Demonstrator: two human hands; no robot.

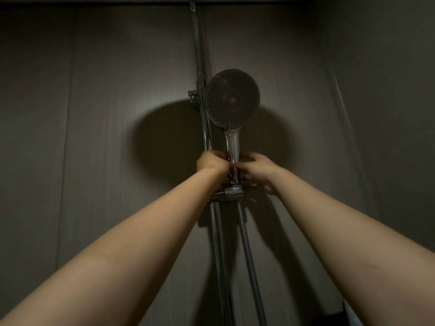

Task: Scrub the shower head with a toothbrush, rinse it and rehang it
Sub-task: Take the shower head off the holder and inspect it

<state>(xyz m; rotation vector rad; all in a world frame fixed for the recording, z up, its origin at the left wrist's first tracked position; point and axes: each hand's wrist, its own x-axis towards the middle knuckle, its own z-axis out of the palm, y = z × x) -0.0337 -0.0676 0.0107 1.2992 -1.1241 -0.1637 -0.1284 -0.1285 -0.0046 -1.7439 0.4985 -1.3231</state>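
Shower head [231,97]: round, dark nozzle face turned toward the viewer, upright against the far wall [94,137], just right of the rail. Its chrome handle [232,141] runs down into the holder [227,192].

Holder: chrome bracket on the vertical rail [199,55], below both hands.

Hose [247,234]: ribbed metal, hanging from the underside of the holder, down and to the right.

Left hand [210,164]: raised, fingers curled round the lower handle from the left, grasping it.

Right hand [256,171]: raised, fingers wrapped round the same stretch of handle from the right; the two hands touch.

Wall: dark panelled, bearing the head's large round shadow.
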